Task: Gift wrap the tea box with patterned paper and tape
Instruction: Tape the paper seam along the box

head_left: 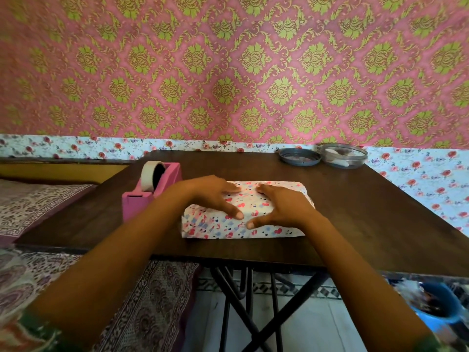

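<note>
The tea box [223, 228] lies on the dark wooden table [355, 212], fully covered by white paper printed with red and blue hearts. My left hand [215, 196] lies flat on its top, fingers spread, thumb pointing toward me. My right hand [281, 207] presses flat beside it, the two thumbs nearly meeting over the paper's middle. Both hands press the paper down rather than grasp it. A pink tape dispenser [152, 189] with a beige roll stands just left of the box. The box itself is hidden under the paper.
A grey lid [299, 157] and a clear round container [342, 155] sit at the table's far right corner by the wall. A patterned bed cover [38, 207] lies to the left. A blue tub [436, 306] stands on the floor at the right.
</note>
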`<state>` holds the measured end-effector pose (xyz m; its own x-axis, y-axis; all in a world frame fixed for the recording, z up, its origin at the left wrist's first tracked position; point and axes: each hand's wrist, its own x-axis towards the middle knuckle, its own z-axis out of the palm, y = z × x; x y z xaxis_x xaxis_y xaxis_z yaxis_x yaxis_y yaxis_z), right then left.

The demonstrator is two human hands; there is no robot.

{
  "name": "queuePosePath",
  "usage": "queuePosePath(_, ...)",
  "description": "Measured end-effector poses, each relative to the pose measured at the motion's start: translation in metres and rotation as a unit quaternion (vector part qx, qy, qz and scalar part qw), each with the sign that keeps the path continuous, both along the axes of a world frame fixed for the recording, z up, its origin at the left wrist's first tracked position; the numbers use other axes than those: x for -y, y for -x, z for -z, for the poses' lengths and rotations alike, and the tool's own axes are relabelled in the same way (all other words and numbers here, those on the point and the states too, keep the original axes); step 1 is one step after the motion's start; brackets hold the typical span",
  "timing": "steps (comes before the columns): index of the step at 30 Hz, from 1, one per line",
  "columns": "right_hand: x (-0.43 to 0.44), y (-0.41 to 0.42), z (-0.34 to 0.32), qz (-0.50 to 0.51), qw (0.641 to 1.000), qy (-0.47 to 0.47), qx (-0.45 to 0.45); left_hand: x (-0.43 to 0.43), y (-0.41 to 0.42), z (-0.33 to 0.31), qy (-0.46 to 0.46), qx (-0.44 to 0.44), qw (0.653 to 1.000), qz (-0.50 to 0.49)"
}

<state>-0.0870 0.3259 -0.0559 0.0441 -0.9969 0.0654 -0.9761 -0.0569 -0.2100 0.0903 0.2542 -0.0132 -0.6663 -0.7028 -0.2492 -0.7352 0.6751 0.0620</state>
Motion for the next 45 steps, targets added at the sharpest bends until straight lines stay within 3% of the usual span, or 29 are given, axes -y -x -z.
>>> queuePosePath(5,0.001,-0.006,-0.005,0.013,1.000,0.000,-0.008,-0.006,-0.002,0.002,0.064,0.024,0.998,0.013)
queuePosePath(12,0.002,-0.020,-0.002,-0.001,0.995,-0.012,-0.094,0.000,-0.006,-0.001,0.062,0.015,0.998,0.010)
queuePosePath(21,0.004,-0.022,0.013,0.012,0.994,0.051,-0.097,0.003,-0.015,0.035,0.084,-0.104,0.991,-0.017)
queuePosePath(25,0.003,-0.023,0.013,0.015,0.994,0.050,-0.099,-0.003,-0.013,0.040,0.103,-0.119,0.987,-0.030)
queuePosePath(29,0.001,-0.023,0.012,0.016,0.993,0.053,-0.100,-0.002,-0.018,0.030,0.033,-0.138,0.989,-0.035)
queuePosePath(31,0.002,-0.023,0.013,0.014,0.993,0.057,-0.101,-0.005,-0.036,0.013,0.000,-0.221,0.974,-0.056)
queuePosePath(34,0.003,-0.023,0.013,0.020,0.994,0.051,-0.098,-0.003,-0.080,-0.013,0.035,-0.340,0.926,-0.161)
queuePosePath(36,0.003,-0.023,0.013,0.026,0.993,0.051,-0.099,0.002,-0.108,-0.024,0.086,-0.342,0.896,-0.270)
queuePosePath(38,0.002,-0.023,0.013,0.028,0.993,0.050,-0.098,0.005,-0.127,-0.027,0.100,-0.292,0.877,-0.368)
queuePosePath(40,0.002,-0.023,0.013,0.029,0.993,0.047,-0.100,0.011,-0.137,-0.020,0.019,-0.301,0.855,-0.421)
queuePosePath(42,0.002,-0.024,0.013,0.031,0.994,0.042,-0.098,0.011,-0.142,-0.013,-0.096,-0.367,0.811,-0.446)
queuePosePath(45,0.002,-0.024,0.013,0.034,0.994,0.036,-0.098,0.004,-0.139,-0.008,-0.147,-0.408,0.775,-0.460)
